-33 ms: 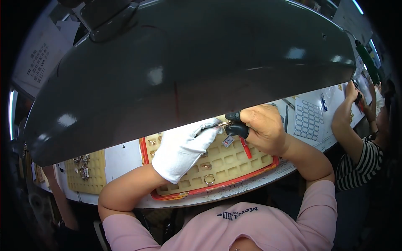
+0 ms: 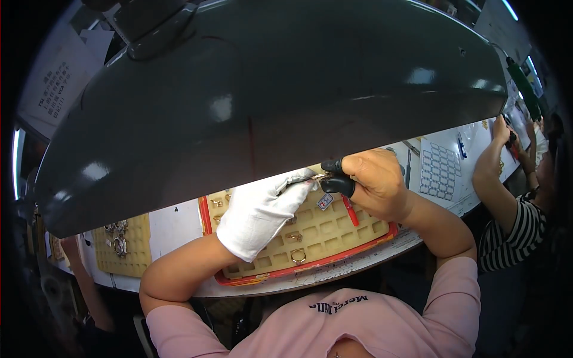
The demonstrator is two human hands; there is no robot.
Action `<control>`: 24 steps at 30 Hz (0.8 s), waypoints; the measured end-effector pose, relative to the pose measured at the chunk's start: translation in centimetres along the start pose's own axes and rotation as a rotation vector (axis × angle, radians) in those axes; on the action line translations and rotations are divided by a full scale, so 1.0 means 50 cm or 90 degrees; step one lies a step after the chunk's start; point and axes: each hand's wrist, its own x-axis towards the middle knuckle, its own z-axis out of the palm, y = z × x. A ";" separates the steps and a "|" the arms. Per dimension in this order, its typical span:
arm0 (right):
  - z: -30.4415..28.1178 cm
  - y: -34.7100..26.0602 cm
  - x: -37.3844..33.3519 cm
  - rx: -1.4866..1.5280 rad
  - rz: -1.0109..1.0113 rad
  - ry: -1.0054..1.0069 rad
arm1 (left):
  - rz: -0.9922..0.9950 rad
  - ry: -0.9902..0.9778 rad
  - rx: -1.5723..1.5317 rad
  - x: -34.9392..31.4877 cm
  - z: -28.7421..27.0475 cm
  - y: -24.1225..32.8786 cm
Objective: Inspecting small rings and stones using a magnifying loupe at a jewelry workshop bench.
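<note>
My left hand (image 2: 256, 215), in a white glove, pinches one side of a small gold-coloured ring (image 2: 320, 176). Black finger covers sheathe the thumb and a finger of my right hand (image 2: 376, 182), which grips the ring's other side. Both hands are over a cream compartment tray (image 2: 331, 231) with a red rim. Near its front edge lies a gold-coloured ring (image 2: 298, 256), and another piece of jewellery (image 2: 294, 237) sits just behind that one. A small paper tag (image 2: 324, 201) and a red pen (image 2: 350, 212) rest on the tray by my right hand.
A large dark lamp hood (image 2: 268, 101) hangs above the hands and hides the table's far part. To the left, a yellowish tray (image 2: 134, 247) bears metal jewellery. A sheet of labels (image 2: 440, 170) and a blue pen (image 2: 462, 146) lie at right, near a co-worker's arm (image 2: 490, 161).
</note>
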 end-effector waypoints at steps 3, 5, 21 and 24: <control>0.003 0.004 -0.003 0.001 0.007 -0.009 | -0.005 0.034 -0.044 -0.002 0.004 0.003; 0.003 0.004 -0.003 0.010 0.015 -0.015 | 0.009 0.038 -0.039 -0.001 0.005 -0.001; 0.015 0.010 -0.010 -0.060 -0.067 0.001 | 0.002 0.014 0.052 0.003 0.002 0.010; 0.015 0.008 -0.010 -0.018 -0.017 -0.023 | 0.045 0.035 0.036 0.003 0.004 0.005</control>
